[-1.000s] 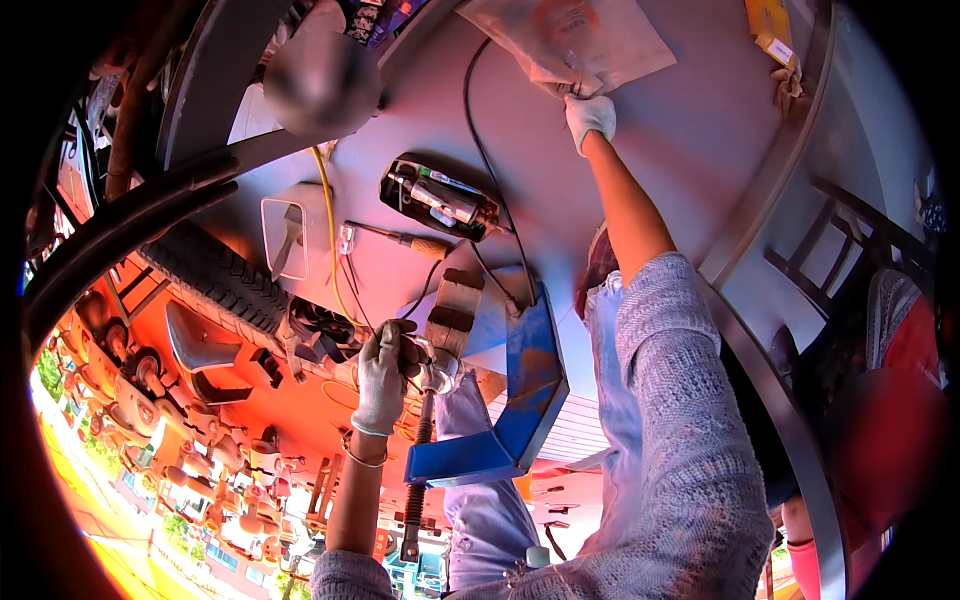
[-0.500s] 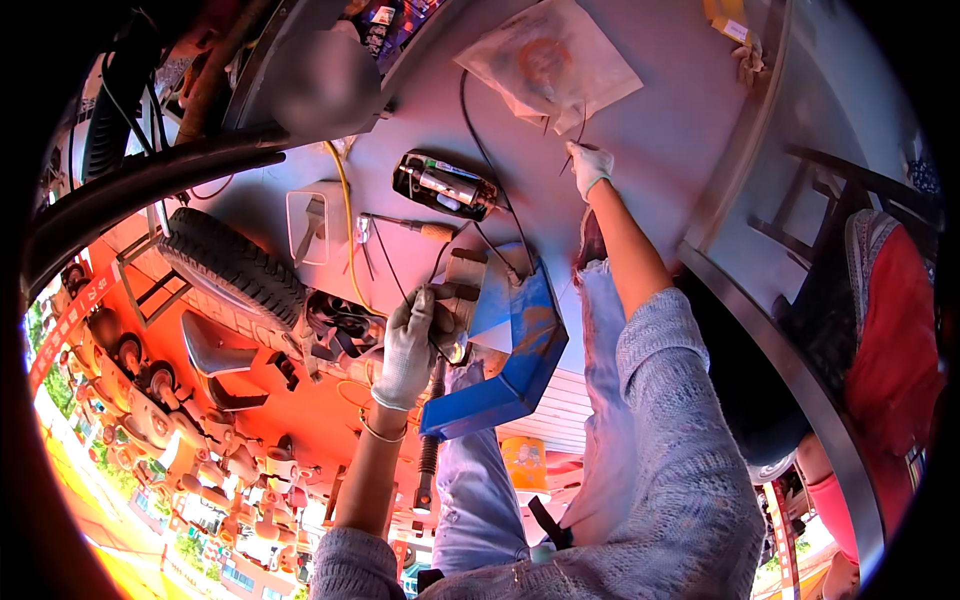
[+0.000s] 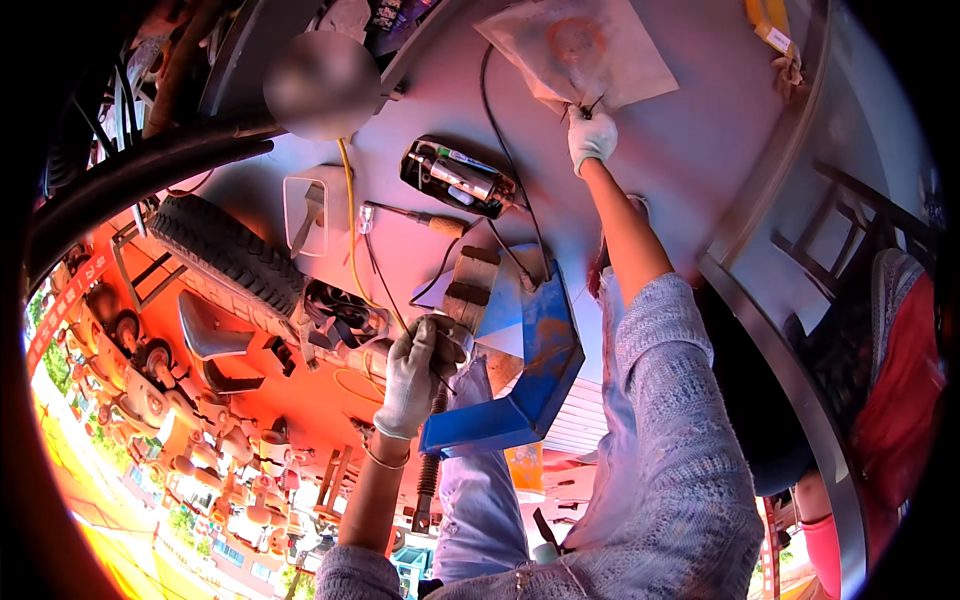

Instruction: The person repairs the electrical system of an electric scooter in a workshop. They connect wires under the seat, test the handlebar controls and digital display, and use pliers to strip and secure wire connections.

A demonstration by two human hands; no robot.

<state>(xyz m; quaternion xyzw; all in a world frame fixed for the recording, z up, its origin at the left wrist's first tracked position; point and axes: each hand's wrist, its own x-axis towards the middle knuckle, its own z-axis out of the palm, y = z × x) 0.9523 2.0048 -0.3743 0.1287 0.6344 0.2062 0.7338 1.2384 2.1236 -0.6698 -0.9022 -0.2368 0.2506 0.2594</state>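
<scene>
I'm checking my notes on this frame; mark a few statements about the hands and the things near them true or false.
1. Both hands wear light work gloves. True: the left hand and the right hand are gloved.
2. The right hand reaches to a clear plastic bag. True.
3. The left hand rests on the tyre. False: it grips a small metal part beside a blue box, apart from the tyre.
4. The black tray of tools sits in the right hand. False: it lies on the grey surface, between the hands.
</scene>
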